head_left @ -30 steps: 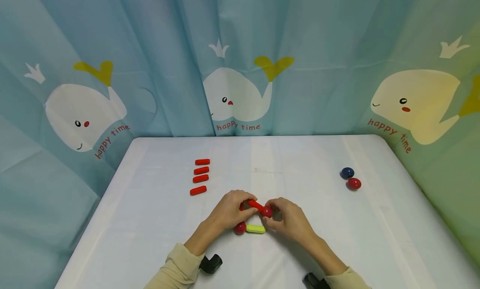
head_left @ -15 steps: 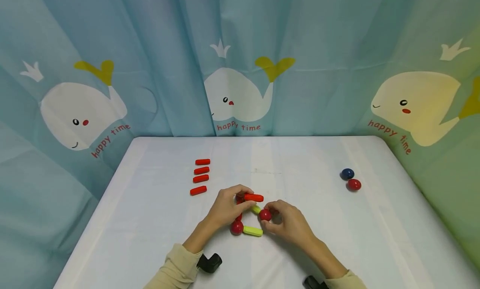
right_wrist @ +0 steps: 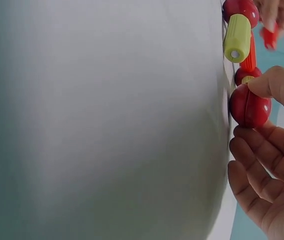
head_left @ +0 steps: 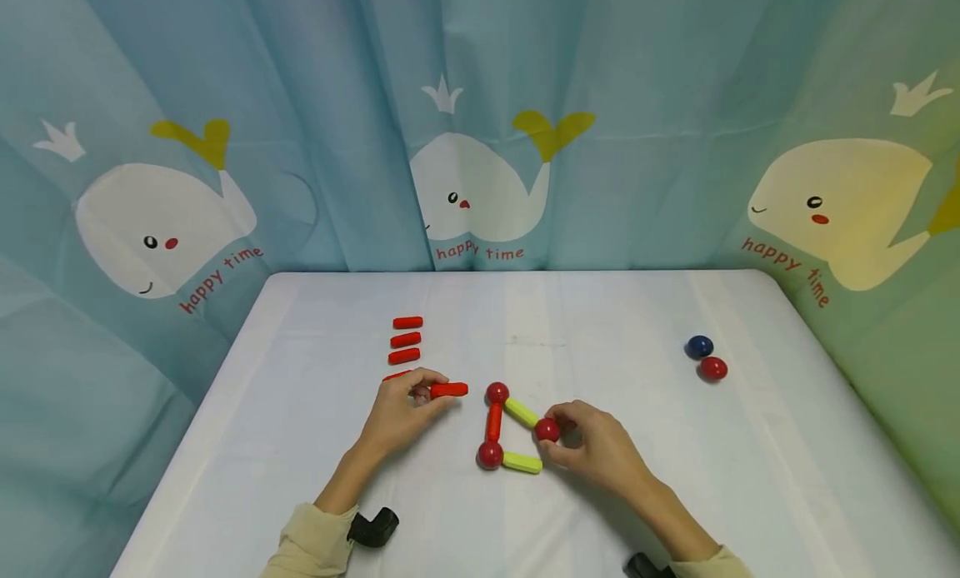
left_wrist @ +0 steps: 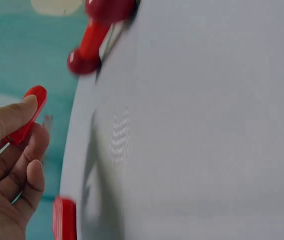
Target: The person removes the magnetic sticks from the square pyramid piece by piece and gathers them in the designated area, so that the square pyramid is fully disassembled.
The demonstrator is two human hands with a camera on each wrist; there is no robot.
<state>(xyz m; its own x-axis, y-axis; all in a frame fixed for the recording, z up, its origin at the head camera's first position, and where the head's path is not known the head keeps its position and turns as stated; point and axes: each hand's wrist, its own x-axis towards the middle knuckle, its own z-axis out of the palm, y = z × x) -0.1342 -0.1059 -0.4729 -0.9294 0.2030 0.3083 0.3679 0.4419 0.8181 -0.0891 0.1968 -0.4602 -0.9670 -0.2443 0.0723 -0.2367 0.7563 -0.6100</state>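
My left hand (head_left: 401, 407) pinches a red rod (head_left: 450, 389) between thumb and fingers, left of a joined figure. In the left wrist view this rod (left_wrist: 28, 116) sits under the thumb. My right hand (head_left: 592, 445) pinches a red ball (head_left: 547, 429) at the figure's right corner. From that ball a yellow-green rod (head_left: 521, 412) runs to an upper red ball (head_left: 497, 393). A second red rod (head_left: 493, 423) links this to a lower red ball (head_left: 490, 455), from which another yellow-green rod (head_left: 522, 462) points right, its silvery end free in the right wrist view.
Red rods (head_left: 405, 340) lie in a column at the back left, the nearest partly hidden by my left hand. A blue ball (head_left: 700, 346) and a loose red ball (head_left: 713, 368) sit at the right. A whale-print curtain (head_left: 637, 203) hangs behind the white table (head_left: 622, 328).
My left hand has moved left, carrying the red rod away from the figure toward the column of rods. My right hand keeps its pinch on the corner ball.
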